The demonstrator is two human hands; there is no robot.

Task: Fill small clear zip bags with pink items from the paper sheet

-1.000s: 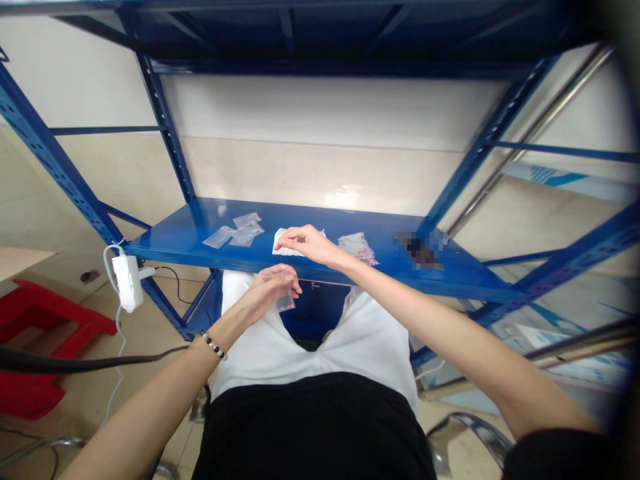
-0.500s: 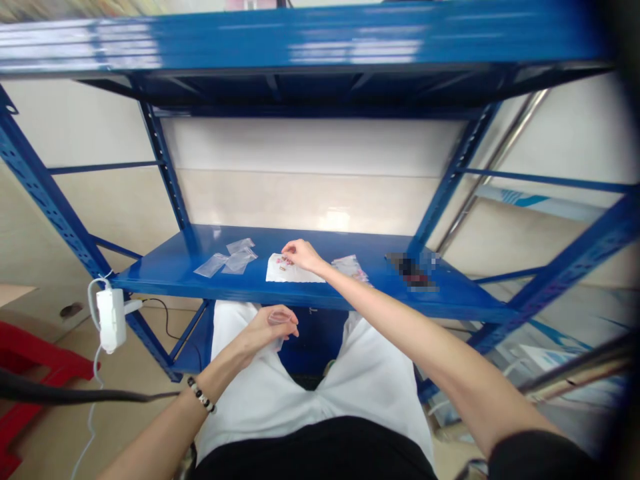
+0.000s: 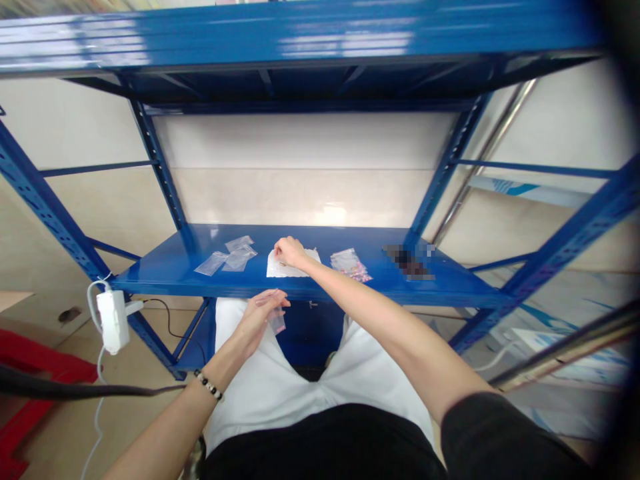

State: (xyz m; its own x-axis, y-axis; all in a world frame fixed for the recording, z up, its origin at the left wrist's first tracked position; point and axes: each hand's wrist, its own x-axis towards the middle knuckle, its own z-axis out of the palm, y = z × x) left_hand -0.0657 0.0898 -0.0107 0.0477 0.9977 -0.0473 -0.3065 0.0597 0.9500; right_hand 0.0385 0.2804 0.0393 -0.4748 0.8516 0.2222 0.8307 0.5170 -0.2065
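Just in front of the shelf edge, my left hand (image 3: 257, 319) is closed on a small clear plastic bag (image 3: 278, 323) that hangs below the fingers, with a little pink at its bottom. Over a white sheet (image 3: 278, 271) on the blue shelf, the fingers of my right hand (image 3: 290, 252) are pinched together, pointing down. What they hold, if anything, is hidden. Small pieces on the sheet are mostly covered by this hand. Right of the sheet are clear bags (image 3: 350, 264) with small pink and coloured pieces inside.
Several flat clear bags (image 3: 240, 258) lie left of the sheet. A pixelated dark object (image 3: 407, 262) rests at the shelf's right. The upper blue shelf beam (image 3: 250, 40) spans overhead. A white power strip (image 3: 113, 321) hangs at the left post, above a red stool (image 3: 30, 393).
My left hand has risen slightly toward the shelf edge, and more of its bag shows. My right hand has shifted a little left over the sheet, now covering the small pieces. The camera view shifted slightly.
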